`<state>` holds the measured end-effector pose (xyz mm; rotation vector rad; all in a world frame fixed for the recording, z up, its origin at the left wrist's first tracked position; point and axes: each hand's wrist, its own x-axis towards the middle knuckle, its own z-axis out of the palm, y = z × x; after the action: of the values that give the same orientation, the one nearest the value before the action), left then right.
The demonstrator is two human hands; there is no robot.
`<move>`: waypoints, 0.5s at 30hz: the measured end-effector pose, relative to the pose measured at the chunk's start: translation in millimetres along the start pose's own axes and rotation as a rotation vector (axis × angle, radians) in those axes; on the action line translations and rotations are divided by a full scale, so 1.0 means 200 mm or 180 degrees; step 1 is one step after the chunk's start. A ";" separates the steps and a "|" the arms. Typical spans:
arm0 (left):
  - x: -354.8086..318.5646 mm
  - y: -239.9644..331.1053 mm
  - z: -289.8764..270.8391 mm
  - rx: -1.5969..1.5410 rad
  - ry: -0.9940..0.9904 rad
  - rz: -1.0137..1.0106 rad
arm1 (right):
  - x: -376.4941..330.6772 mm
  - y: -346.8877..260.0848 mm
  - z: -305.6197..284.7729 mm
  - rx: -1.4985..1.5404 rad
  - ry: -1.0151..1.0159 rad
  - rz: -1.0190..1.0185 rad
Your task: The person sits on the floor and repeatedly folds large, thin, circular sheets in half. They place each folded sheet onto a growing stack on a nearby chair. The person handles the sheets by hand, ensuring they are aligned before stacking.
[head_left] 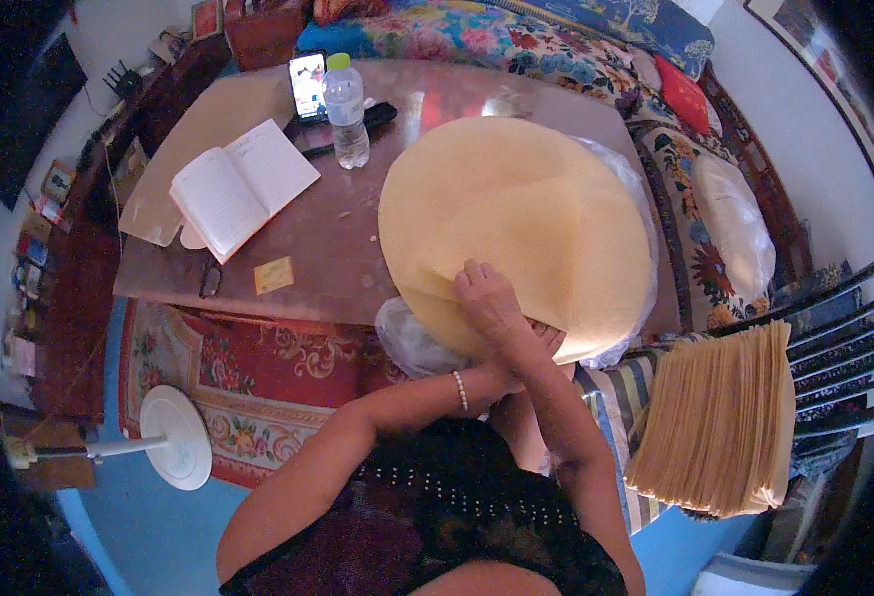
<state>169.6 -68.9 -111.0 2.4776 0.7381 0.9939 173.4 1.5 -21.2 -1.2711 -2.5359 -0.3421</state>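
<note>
Table: brown top, glossy toward the back, running across the middle of the view (343, 238).
Rug: red with floral borders, on the blue floor below the table's near edge (248, 348).
Yellow disc: broad, thin-looking, flat on the right part of the table, its near edge toward the person; creased near the fingers (516, 189). Number of layers: cannot tell.
Clear plastic: crumpled, showing around the disc's edges (404, 340).
Folded stack: many tan sheets, packed side by side on a striped seat, person's right (715, 417).
Notebook: open, left part of table (245, 187).
Bottle: clear, green cap, upright beyond the notebook (346, 111).
Right hand: on the disc, fingers bent at the crease; pinching or only pressing, cannot tell (487, 296).
Left hand: at the disc's near edge, crossed under the right forearm, partly hidden; grip cannot be told (546, 338).
Phone: lit, propped upright just beside the bottle (307, 84).
Card: small, yellow, flat near the table's front edge (274, 275).
</note>
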 end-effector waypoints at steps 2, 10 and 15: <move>-0.04 -0.01 -0.02 -0.0012 -0.0047 0.0082 | 0.00 -0.02 0.02 0.0001 -0.0114 -0.0136; -0.08 -0.02 -0.13 -0.0196 -0.0123 0.0261 | -0.01 -0.07 0.02 -0.0078 -0.0052 -0.0313; 0.03 0.04 -0.32 -0.0205 -0.0126 0.0465 | 0.01 -0.09 0.01 0.0104 0.0177 -0.0359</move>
<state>130.3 -61.8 -59.6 2.5164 0.5105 0.9993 156.3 -7.0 -22.8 -1.0942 -2.5610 -0.3537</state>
